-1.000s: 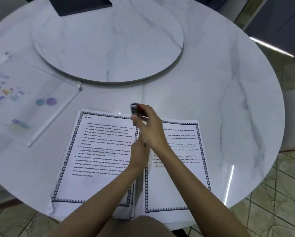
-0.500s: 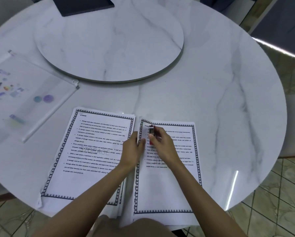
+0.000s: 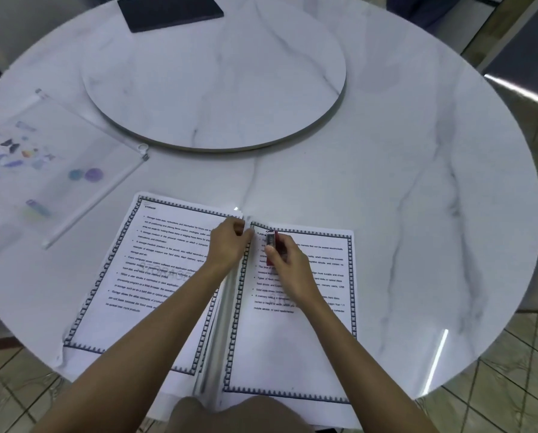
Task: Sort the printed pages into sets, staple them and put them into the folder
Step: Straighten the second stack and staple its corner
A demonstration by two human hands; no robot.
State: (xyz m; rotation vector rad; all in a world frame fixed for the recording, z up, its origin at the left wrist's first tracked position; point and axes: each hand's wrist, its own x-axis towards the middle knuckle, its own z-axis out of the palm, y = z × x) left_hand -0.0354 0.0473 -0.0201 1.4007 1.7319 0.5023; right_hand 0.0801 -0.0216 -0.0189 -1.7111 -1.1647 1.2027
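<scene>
Left hand (image 3: 230,242) pinching the right stack (image 3: 292,339) corner, right hand (image 3: 288,267) gripping the stapler (image 3: 271,240); folder (image 3: 52,164) flat.

The round white marble-look table (image 3: 417,182) is smooth and glossy, catching a bright streak of light; the raised round turntable (image 3: 214,76) has the same veined finish. The bordered white printed pages (image 3: 292,354) are matt paper. The clear zip folder (image 3: 58,157) looks like translucent plastic. The small red stapler (image 3: 271,242) has a shiny metal top. The flat black rectangular pad (image 3: 169,10) looks matt.
</scene>
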